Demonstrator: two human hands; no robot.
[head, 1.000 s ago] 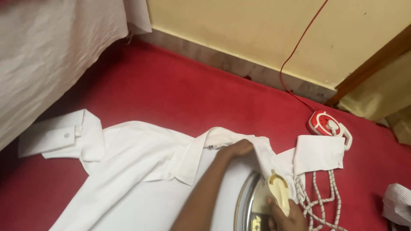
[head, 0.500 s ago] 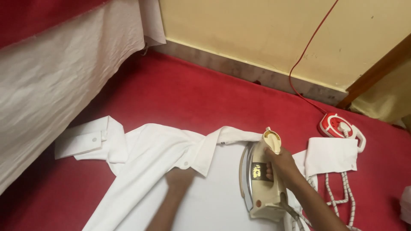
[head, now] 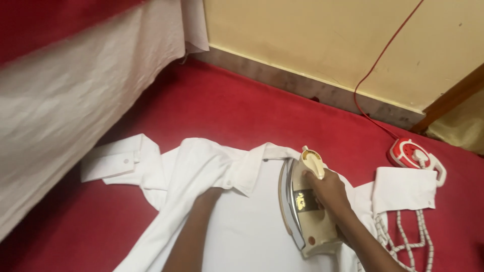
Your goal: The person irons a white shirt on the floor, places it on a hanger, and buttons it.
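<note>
A white shirt [head: 242,221] lies spread on the red carpet [head: 227,111], collar toward the wall. My right hand [head: 325,189] grips the handle of a cream electric iron [head: 305,206], which rests on the shirt just below the collar, nose pointing to the wall. My left hand [head: 206,196] reaches under the shirt's left front panel near the collar; the cloth hides its fingers. One cuff [head: 108,163] lies out to the left, the other cuff [head: 406,189] to the right.
A red and white extension socket [head: 416,156] sits on the carpet at the right, a thin red wire [head: 383,60] running up the yellow wall. The iron's braided cord [head: 408,242] coils by the right cuff. A white sheet [head: 65,95] hangs at the left.
The iron has slid up the shirt to the collar with my right hand on it. My left hand moved from the collar leftward and slipped under the front panel.
</note>
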